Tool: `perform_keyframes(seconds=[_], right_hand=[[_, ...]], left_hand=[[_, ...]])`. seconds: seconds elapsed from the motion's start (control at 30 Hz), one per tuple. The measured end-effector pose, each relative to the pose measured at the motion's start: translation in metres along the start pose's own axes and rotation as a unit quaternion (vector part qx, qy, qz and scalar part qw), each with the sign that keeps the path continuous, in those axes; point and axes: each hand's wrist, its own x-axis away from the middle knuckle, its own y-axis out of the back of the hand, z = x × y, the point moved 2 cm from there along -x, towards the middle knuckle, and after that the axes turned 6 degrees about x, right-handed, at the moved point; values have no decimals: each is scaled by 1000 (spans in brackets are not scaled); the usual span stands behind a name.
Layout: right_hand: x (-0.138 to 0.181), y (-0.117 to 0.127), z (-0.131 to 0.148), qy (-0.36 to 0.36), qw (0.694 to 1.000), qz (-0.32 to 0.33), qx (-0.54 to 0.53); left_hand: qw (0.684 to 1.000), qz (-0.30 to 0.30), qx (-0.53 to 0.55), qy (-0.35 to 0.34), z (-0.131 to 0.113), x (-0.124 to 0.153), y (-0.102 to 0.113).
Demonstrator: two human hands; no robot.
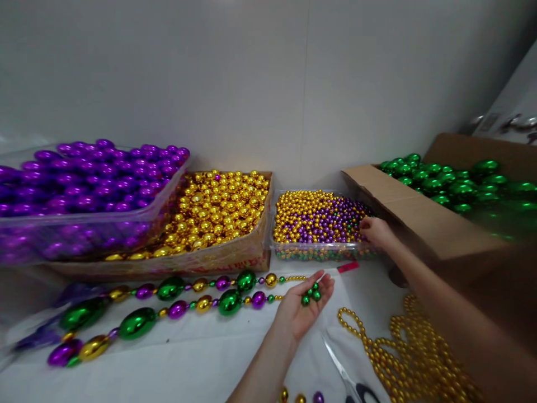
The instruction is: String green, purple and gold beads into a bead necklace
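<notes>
My left hand (302, 307) is palm up with cupped fingers, and several small shiny green beads (311, 294) rest in it. My right hand (375, 230) reaches to the right end of a clear plastic bin (310, 247) of small gold, purple and green beads. Its fingers are pinched together; whatever is between them is hidden. To the left of my left hand, a strung bead garland (230, 302) of large green, purple and gold beads lies doubled on a white cloth (201, 347).
Purple beads fill a clear tub (138, 221) at left, beside a cardboard box (235, 254) of gold beads. Another cardboard box (419, 212) holds green beads at right. Scissors (342, 366) and gold bead strands (413, 347) lie in front. A wall (251, 84) stands behind.
</notes>
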Motion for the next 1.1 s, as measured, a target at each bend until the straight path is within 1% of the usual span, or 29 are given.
perform_keyframes(seconds=[0.07,0.13,0.33,0.47,0.53,0.6,0.7,0.8,0.9,1.0,1.1], right_hand=[[-18,-6,-17,-28,999,22,17],[-33,-15,-23,-40,998,34,28],[-67,-44,-11,-39,998,24,38],[-77,-48,-13,-60,998,28,19],[-76,-46,-18,-80,996,26,0],[-74,-43,-22,-97,995,24,-22],[-72,-39,-20,-101,994,17,-44],[-78,-37,-5,-79,996,-1,-44],[-89,-38,15,-61,998,-23,-27],[-100,-41,33,-78,996,-32,-8],[-106,-43,42,-106,994,-32,-6]], left_hand=[[999,-33,-11,-6,-2,1,4],[998,-53,-17,-5,-2,2,7],[995,-101,-25,10,2,1,8],[994,-106,-21,18,-2,2,5],[994,-101,-26,32,-6,3,6],[994,-87,-27,60,-9,5,7],[993,-66,-16,96,-10,7,11],[994,-48,-3,98,-5,9,14],[996,-35,-4,78,0,10,15],[998,-18,-11,58,2,10,14],[998,28,-5,62,2,11,13]])
